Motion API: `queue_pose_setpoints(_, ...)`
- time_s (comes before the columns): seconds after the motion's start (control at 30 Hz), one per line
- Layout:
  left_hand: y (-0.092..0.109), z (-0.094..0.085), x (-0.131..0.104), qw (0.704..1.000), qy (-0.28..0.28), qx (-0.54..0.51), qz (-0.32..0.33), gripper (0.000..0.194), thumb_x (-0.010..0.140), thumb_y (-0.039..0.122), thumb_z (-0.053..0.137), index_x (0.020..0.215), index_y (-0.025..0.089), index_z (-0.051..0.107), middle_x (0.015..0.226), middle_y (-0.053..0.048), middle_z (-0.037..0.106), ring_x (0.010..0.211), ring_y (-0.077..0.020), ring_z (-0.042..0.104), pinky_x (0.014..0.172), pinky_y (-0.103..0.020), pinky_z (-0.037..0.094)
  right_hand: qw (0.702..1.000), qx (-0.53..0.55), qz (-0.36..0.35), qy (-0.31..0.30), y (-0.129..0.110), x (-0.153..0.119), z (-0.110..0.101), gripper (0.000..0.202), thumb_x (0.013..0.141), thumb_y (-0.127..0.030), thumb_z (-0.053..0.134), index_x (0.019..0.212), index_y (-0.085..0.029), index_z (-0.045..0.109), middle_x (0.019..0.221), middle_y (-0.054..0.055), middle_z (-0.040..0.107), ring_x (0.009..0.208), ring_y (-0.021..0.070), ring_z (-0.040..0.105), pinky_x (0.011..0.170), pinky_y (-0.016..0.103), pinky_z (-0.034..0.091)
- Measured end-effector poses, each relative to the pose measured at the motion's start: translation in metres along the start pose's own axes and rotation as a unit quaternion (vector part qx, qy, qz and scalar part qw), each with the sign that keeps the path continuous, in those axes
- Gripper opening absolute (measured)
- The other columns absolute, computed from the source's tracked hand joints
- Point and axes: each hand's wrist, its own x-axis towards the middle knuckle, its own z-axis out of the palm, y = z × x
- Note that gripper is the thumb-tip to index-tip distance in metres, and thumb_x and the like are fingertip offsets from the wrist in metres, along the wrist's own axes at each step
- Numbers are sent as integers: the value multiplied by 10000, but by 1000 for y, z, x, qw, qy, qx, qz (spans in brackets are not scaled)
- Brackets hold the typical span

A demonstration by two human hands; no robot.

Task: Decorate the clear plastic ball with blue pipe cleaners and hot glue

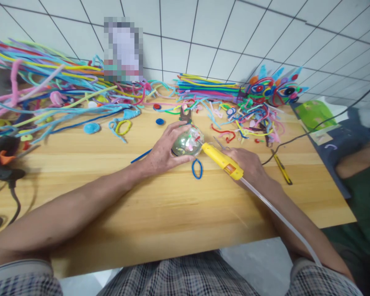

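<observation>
Near the middle of the table, my left hand (pixel 165 150) curls around a clear, shiny ball (pixel 185 144) with coloured bits showing on or in it. My right hand (pixel 245 164) grips a yellow hot glue gun (pixel 222 160), its nozzle at the ball's right side. A glue stick (pixel 277 213) trails from the gun's back end along my forearm. Just behind the ball, cutting pliers (pixel 186 115) lie with their jaws pointing away. A blue pipe-cleaner loop (pixel 197 169) rests in front of the ball. Beside my right fingers a pointed metal tool (pixel 218 142) shows only in part.
Loose pipe cleaners (pixel 80 111) spread over the left back, and a bundle (pixel 208 88) lies by the wall. Colourful masks (pixel 274 90) stand at back right. A yellow cutter knife (pixel 282 167) and black cable are right; a black tool (pixel 1 160) is left. Another person's arm (pixel 360 158) is at right.
</observation>
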Motion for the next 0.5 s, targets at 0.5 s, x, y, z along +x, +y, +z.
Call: queue_pose_setpoints(0.5,-2,7,-4,996,19,-75,-48,835,947,654,879,1588,340,445,1686,-181,525,1603,-379,560,1325,-651,518,989,-4,111,-100,-3,-2,-6,304,1115,-404,535,1214,-268,788,980,82,881,879,271,842,797,397,664)
